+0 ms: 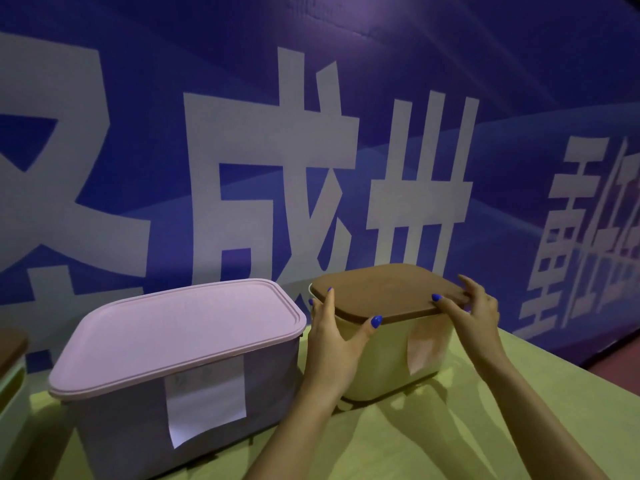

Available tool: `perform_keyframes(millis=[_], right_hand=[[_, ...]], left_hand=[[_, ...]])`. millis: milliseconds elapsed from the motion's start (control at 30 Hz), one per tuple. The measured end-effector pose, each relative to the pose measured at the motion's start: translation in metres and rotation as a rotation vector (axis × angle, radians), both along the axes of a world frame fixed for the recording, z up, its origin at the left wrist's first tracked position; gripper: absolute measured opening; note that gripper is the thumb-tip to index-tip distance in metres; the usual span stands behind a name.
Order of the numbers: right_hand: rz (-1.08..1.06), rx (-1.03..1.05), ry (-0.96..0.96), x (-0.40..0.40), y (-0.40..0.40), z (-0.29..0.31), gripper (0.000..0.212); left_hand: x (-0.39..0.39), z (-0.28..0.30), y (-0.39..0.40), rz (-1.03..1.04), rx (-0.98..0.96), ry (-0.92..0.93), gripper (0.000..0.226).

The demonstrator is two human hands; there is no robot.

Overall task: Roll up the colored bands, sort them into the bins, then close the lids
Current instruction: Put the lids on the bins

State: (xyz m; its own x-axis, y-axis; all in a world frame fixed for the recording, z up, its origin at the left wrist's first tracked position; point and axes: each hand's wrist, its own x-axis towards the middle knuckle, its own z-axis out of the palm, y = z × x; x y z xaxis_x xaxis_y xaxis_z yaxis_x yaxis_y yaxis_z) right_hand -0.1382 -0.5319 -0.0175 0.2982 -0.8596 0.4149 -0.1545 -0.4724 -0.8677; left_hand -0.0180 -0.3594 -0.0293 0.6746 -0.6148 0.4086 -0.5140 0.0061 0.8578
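Note:
A cream bin (pixel 388 362) with a brown lid (pixel 384 292) stands at centre right on the yellow-green table. My left hand (pixel 334 337) grips the lid's front left corner, thumb on top and fingers around the edge. My right hand (pixel 474 306) grips the lid's right edge, thumb on top. The lid lies on the bin. To the left stands a larger mauve bin (pixel 263 386) with its pink lid (pixel 180 330) closed. No colored bands are visible.
A third bin with a brown lid (pixel 10 348) peeks in at the far left edge. A blue banner with large white characters (pixel 311 133) rises right behind the bins. White paper labels (pixel 204 400) hang on the bin fronts. The table (pixel 433 438) extends toward me.

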Motion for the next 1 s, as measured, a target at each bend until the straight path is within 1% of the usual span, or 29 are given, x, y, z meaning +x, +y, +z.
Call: perform_keyframes(millis=[33, 100, 200, 300, 367, 400, 467, 567, 633, 733, 800, 833, 900, 1000], right_hand=[[0.053, 0.114, -0.042, 0.000, -0.001, 0.001, 0.066], [0.176, 0.240, -0.089, 0.000, -0.001, 0.001, 0.075], [0.218, 0.259, -0.141, 0.003, 0.003, -0.003, 0.078], [0.227, 0.272, -0.184, 0.006, 0.007, -0.006, 0.089], [0.207, 0.270, -0.176, 0.008, 0.006, -0.007, 0.097], [0.184, 0.260, -0.155, 0.007, 0.005, -0.007, 0.097], [0.137, 0.234, -0.116, 0.007, 0.002, -0.007, 0.090], [0.104, 0.203, -0.111, 0.010, -0.002, -0.009, 0.078], [0.065, 0.193, -0.108, 0.012, -0.007, -0.009, 0.067], [0.021, 0.204, -0.088, 0.011, -0.016, -0.006, 0.052], [0.007, 0.206, -0.022, 0.012, -0.019, 0.000, 0.045], [-0.019, 0.166, 0.055, 0.014, -0.020, 0.004, 0.042], [-0.058, 0.044, 0.349, 0.022, -0.025, 0.016, 0.041], [-0.116, 0.028, 0.731, 0.043, -0.031, 0.040, 0.048]], left_hand=[[0.000, 0.000, 0.000, 0.004, 0.001, 0.016, 0.092], [-0.002, 0.003, -0.002, 0.010, 0.038, 0.073, 0.097], [-0.005, 0.009, -0.004, -0.031, 0.105, 0.171, 0.107], [-0.007, 0.012, -0.001, -0.033, 0.090, 0.188, 0.098], [-0.005, 0.012, 0.001, -0.024, 0.072, 0.188, 0.091], [-0.004, 0.011, 0.001, -0.021, 0.071, 0.182, 0.089], [-0.004, 0.009, 0.001, -0.010, 0.065, 0.163, 0.085], [-0.003, 0.005, -0.001, 0.043, 0.020, 0.154, 0.079], [-0.003, 0.004, -0.002, 0.053, -0.005, 0.174, 0.075], [0.001, 0.004, -0.006, 0.011, -0.008, 0.228, 0.069], [0.005, 0.003, -0.010, -0.005, -0.021, 0.251, 0.068], [0.006, 0.002, -0.012, 0.002, -0.020, 0.246, 0.067], [0.005, 0.001, -0.014, 0.026, -0.023, 0.233, 0.067], [0.004, 0.001, -0.016, 0.039, -0.019, 0.231, 0.069]])
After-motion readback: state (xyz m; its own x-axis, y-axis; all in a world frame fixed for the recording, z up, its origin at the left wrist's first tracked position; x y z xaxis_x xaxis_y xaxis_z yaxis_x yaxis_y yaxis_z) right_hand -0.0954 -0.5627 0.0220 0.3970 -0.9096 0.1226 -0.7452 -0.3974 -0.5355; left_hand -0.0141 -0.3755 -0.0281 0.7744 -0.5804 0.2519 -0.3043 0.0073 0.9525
